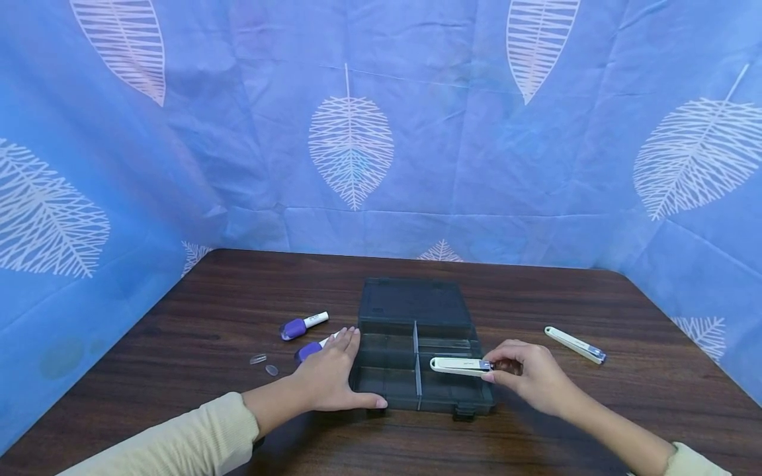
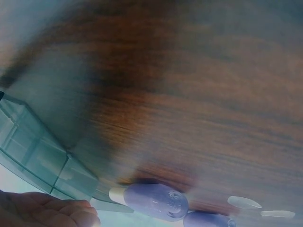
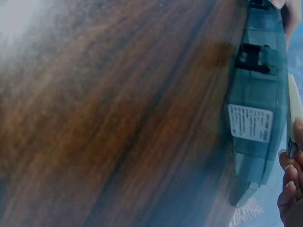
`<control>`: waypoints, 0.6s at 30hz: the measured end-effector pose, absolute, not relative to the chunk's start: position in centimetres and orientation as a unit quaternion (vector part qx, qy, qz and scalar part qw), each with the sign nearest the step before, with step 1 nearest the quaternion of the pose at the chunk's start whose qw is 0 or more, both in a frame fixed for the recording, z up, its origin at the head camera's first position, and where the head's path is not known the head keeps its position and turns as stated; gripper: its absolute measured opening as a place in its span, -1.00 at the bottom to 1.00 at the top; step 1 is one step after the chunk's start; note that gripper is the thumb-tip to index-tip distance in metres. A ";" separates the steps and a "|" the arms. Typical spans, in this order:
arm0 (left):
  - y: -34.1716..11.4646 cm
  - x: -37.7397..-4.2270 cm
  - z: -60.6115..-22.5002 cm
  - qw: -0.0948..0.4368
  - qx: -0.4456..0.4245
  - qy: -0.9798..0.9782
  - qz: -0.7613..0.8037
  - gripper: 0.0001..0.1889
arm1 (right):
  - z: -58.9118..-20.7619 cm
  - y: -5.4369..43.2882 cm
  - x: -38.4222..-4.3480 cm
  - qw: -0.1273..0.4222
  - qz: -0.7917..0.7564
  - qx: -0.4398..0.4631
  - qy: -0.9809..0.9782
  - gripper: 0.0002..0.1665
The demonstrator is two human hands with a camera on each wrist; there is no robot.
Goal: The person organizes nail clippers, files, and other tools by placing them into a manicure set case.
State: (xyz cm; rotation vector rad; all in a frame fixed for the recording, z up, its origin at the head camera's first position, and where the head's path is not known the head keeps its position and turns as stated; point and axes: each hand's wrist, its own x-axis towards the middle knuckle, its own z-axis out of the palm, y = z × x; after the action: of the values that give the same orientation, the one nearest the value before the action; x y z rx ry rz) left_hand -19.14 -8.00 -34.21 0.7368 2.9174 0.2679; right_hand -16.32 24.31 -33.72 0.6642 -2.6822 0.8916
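My right hand (image 1: 530, 373) pinches a white nail clipper (image 1: 458, 366) by its metal end, over the right-hand compartments of a dark see-through divided box (image 1: 387, 380). The box lies with its lid (image 1: 413, 301) folded back. In the right wrist view the clipper (image 3: 294, 106) shows just above the box's rim. My left hand (image 1: 333, 377) rests along the box's left side, thumb at the front corner and fingers stretched at the far left. Beside those fingers lies a purple nail polish bottle (image 1: 306, 352), partly hidden by the hand.
Another purple polish bottle (image 1: 303, 326) lies behind the first. Two small clear nail tips (image 1: 258, 359) are on the table (image 1: 238, 423) to the left. A second white nail clipper (image 1: 575, 344) lies right of the box. A blue leaf-patterned cloth (image 1: 417, 152) hangs behind the table.
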 end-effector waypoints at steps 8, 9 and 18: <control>-8.0 -19.2 -34.4 0.061 0.244 0.963 0.091 0.19 | -34.0 23.6 -16.7 0.151 0.284 0.255 -0.912 -0.82; -8.0 -19.2 -34.4 0.060 0.245 0.963 0.091 0.19 | -34.0 23.5 -16.7 0.147 0.285 0.259 -0.911 -0.82; -8.0 -19.1 -34.3 0.061 0.243 0.963 0.095 0.18 | -33.7 22.5 -16.9 0.130 0.225 0.288 -0.922 -0.85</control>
State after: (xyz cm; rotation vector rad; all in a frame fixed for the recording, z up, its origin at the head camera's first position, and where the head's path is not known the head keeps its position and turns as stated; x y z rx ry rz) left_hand -19.08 -8.01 -34.27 0.7352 2.9144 0.2882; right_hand -16.87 22.47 -33.68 0.8379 -2.6782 0.6528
